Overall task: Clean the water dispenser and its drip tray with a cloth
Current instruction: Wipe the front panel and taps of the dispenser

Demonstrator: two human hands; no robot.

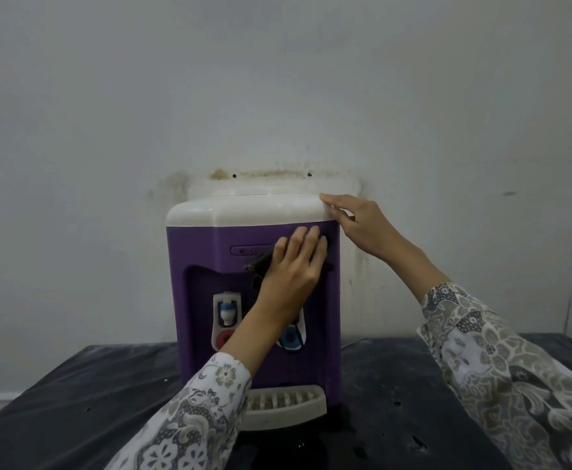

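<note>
A purple water dispenser (196, 286) with a white top stands on a dark table, facing me. My left hand (293, 266) presses a dark cloth (261, 264) flat against the upper front panel, just above the tap recess. Only the cloth's edges show around the palm. My right hand (359, 225) rests on the dispenser's top right corner, fingers spread along the white lid's edge. Two taps sit in the recess: one with a red lever (225, 320) at the left, one with a blue lever (291, 337) partly hidden behind my left forearm. The white slotted drip tray (288, 407) sticks out at the base.
The dispenser stands on a black-covered table (74, 401) with scuffs and small specks. Directly behind is a pale wall (278, 96) with brown stains above the lid. My patterned sleeves cross the lower part of the view.
</note>
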